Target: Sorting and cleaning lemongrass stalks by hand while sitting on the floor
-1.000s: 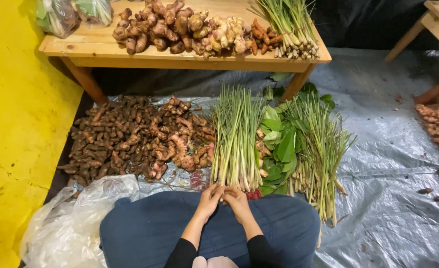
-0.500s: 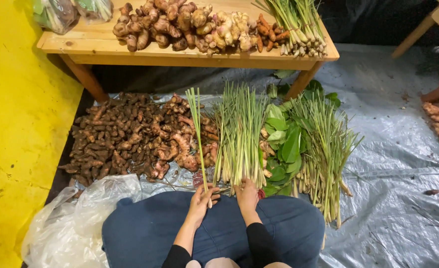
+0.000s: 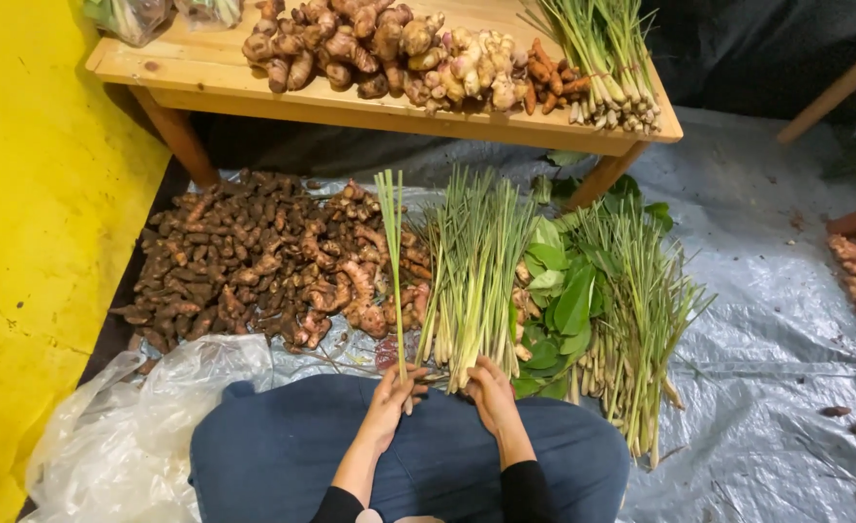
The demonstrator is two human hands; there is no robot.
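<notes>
The fingers of the left hand are curled tight round the base of a single lemongrass stalk, which stands nearly upright from the person's lap, thin and pale green, splitting into narrow blade tips at the top over the brown roots; the right hand lies palm down with its fingers pressed against the cut ends of the lemongrass bundle, and whether they grip any stalk I cannot tell, since the back of the hand covers them; the bundle fans out on the grey plastic sheet, just beside a heap of broad green leaves and a second sheaf of lemongrass; left of the raised stalk lies a wide pile of brown rhizomes; beyond stands a wooden table carrying knobbly pale roots, its far edge cut off by the frame; a crumpled clear bag sits by the left knee.
</notes>
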